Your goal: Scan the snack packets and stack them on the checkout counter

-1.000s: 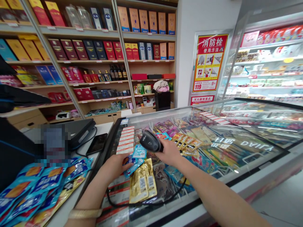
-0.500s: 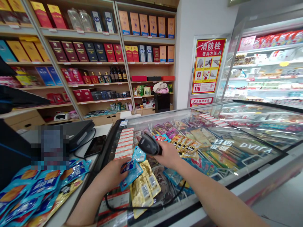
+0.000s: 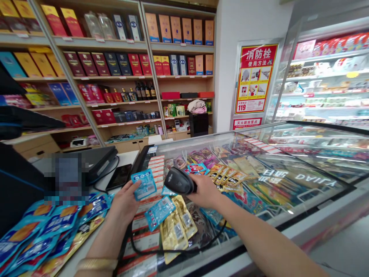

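As scanner (image 3: 179, 181) points left (long axis slanting), blue packet (image 3: 145, 185) near, held

1. On the red-and-yellow poster (image 3: 256, 79) at two o'clock, "消防栓" can be read, with "使用方法" set beneath it.
2. Near that poster's foot, "119" is printed in bold figures, under smaller characters.
3. On the red sign (image 3: 247, 123) just below, close to three o'clock, "灭火器放置点" is shown.
4. On the glass top (image 3: 315, 180), between three and four o'clock, "DAILY" is lettered in white.
5. On the held blue packet (image 3: 144, 185), toward eight o'clock, the print is too small to be made out.
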### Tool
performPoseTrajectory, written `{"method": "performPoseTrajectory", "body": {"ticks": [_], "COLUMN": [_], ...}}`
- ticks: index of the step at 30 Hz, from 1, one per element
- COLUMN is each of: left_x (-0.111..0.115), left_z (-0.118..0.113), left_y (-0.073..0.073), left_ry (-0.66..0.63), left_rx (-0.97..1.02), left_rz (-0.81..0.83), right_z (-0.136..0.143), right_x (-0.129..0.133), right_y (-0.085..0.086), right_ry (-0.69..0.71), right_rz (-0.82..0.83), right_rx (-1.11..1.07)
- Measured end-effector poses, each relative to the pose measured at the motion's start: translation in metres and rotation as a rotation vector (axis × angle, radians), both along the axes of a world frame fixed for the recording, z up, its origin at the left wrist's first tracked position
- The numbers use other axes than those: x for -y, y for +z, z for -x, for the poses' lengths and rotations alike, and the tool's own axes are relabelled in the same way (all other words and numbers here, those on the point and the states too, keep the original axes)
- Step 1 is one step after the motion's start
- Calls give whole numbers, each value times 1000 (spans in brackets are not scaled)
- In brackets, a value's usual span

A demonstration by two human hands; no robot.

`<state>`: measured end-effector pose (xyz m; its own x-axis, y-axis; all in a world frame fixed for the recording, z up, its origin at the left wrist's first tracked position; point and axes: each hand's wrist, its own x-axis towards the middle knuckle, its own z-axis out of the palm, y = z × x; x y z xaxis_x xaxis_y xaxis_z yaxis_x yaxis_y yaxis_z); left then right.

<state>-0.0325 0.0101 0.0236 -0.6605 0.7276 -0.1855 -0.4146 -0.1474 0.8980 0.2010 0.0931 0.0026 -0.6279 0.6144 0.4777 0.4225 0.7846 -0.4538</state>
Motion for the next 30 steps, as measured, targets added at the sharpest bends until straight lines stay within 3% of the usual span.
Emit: {"method": "performPoseTrajectory", "body": {"ticks": [6,20,30], "left_x": [-4,-6,-2], "left_z": [-1,7,-1], "left_y": [1,-12,-5], "left_ry": [141,120,130], "left_rx": [84,-49,-107], "left_rz": [-93,-111,-109], "right_z": [0,0,-2], "right_x": [3,2,2], "right_y": [1,1,3], "right_ry": [12,24,23], "right_rz": [-8,7,21], "right_rx": [41,109,142]}}
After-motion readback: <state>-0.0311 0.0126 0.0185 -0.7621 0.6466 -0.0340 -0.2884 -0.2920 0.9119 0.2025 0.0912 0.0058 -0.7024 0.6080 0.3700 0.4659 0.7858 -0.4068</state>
